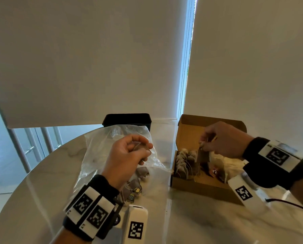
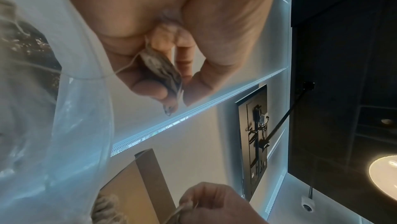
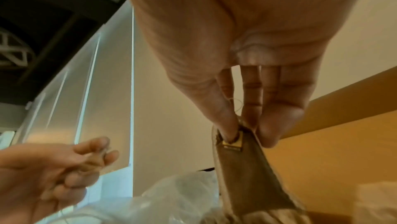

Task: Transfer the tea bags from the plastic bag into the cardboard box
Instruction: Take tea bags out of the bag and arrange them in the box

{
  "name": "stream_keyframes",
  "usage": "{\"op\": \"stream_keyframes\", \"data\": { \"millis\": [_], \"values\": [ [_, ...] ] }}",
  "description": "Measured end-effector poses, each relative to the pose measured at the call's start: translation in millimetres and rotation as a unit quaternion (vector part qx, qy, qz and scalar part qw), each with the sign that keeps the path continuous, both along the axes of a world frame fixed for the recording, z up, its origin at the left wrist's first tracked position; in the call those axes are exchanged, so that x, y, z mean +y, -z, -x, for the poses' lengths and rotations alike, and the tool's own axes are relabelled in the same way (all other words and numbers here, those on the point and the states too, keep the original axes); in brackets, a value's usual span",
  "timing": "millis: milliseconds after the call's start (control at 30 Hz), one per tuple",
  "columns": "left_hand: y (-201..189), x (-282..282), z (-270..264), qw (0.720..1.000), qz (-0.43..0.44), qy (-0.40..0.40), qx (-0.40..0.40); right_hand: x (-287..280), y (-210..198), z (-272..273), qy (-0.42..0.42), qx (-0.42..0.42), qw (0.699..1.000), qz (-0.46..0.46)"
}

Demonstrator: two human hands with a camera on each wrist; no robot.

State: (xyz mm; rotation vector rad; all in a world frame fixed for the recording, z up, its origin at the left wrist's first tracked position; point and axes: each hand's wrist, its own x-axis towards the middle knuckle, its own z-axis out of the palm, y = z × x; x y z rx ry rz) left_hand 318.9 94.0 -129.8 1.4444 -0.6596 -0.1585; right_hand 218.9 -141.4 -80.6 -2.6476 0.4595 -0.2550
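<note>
**Two tea bags in hand, one over the bag, one over the box**

My left hand (image 1: 129,152) was curled around a tea bag (image 2: 161,69), pinched between thumb and fingers above the clear plastic bag (image 1: 97,147), which lay on the left side of the marble table (image 1: 41,187). More tea bags (image 1: 134,187) lay inside it, near my wrist. My right hand (image 1: 224,140) pinched another tea bag (image 3: 247,173) by its top edge, hanging over the open cardboard box (image 1: 200,187) on the right. A row of tea bags (image 1: 184,161) already stood at the box's left end.

I judged the loose strings the main risk: one could snag on the standing row and tip it as I lowered my bag. My left grip looked light, so that bag could slip back down.
</note>
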Motion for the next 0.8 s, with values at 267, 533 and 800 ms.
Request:
{"op": "stream_keyframes", "data": {
  "millis": [267, 533, 800],
  "values": [
    [3.8, 1.7, -0.5, 0.998, -0.012, -0.029, -0.047, -0.3, 27.7, -15.3, 0.037, 0.116, 0.992, 0.027],
    [3.8, 3.1, -1.6, 0.998, -0.02, -0.014, -0.058, 23.0, 37.1, -37.1, 0.048, 0.152, 0.987, 0.01],
    [1.4, 5.2, 0.6, 0.997, -0.028, 0.004, -0.067, 12.8, 32.7, -34.9, 0.065, 0.145, 0.984, -0.083]
  ]
}}
